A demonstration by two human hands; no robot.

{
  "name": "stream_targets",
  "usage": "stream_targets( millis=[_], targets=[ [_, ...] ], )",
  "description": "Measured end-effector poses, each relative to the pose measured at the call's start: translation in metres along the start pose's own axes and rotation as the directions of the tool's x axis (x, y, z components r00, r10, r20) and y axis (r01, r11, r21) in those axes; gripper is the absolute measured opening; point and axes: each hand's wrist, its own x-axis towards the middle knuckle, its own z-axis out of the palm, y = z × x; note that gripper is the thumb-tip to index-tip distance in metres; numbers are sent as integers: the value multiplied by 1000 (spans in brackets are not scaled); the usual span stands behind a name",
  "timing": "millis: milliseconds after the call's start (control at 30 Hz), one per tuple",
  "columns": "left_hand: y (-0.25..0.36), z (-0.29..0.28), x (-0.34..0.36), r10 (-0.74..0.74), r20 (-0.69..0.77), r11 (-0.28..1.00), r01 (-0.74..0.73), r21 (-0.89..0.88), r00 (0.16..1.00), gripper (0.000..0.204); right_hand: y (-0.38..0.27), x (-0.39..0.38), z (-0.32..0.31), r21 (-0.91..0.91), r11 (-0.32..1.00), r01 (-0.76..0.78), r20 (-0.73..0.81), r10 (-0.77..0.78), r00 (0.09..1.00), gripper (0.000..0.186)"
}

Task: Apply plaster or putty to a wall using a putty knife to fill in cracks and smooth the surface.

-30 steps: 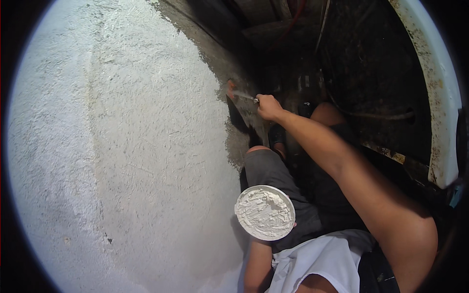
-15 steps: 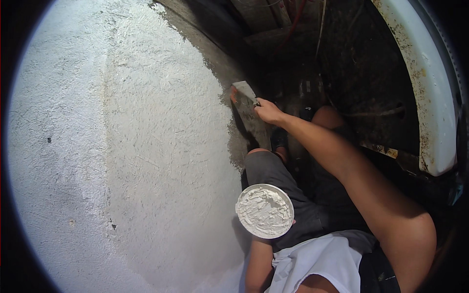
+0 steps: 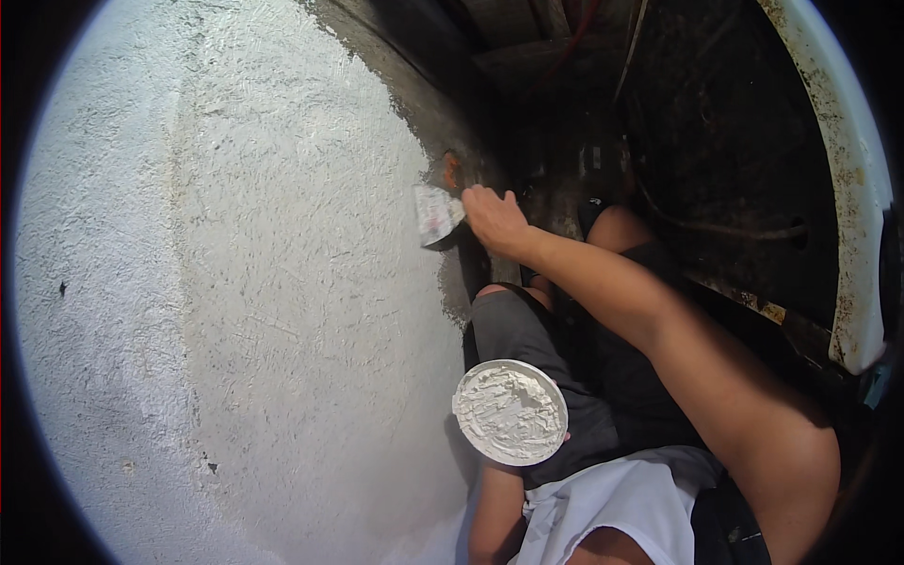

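My right hand (image 3: 496, 222) is closed around the handle of a putty knife (image 3: 433, 216). Its wide blade, smeared with white and slightly blurred, lies at the ragged edge of the white plaster coat on the wall (image 3: 311, 282). Beside the blade, an orange-red patch (image 3: 451, 170) shows on the bare grey strip. Low in front of me, my left hand (image 3: 566, 437) supports a round white tub (image 3: 510, 413) from below; only a few fingertips come out past its rim. White putty with a rough, scraped surface fills the tub.
To the right curves a white, rust-spotted panel (image 3: 829, 122) with a dark hollow inside. A hose or cable (image 3: 734, 234) runs across that hollow. My bent knees in grey shorts (image 3: 518, 330) are close to the wall. Dark clutter lies beyond my feet.
My right hand has swung the putty knife left and toward me, from the bare strip onto the plaster's edge, uncovering the orange-red patch. The tub stays nearly in place.
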Motion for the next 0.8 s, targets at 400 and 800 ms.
stream_targets(
  millis=[400, 800],
  targets=[
    [3, 11, 13, -1, 44, 999, 3, -34, 999, 94, 44, -24, -1, 40, 809, -586, 244, 561, 791, 32],
    [2, 1, 23, 30, 155, 999, -25, -35, 987, 96, 25, -96, -98, 532, 824, -195, 96, 171, 981, 23]
  ],
)
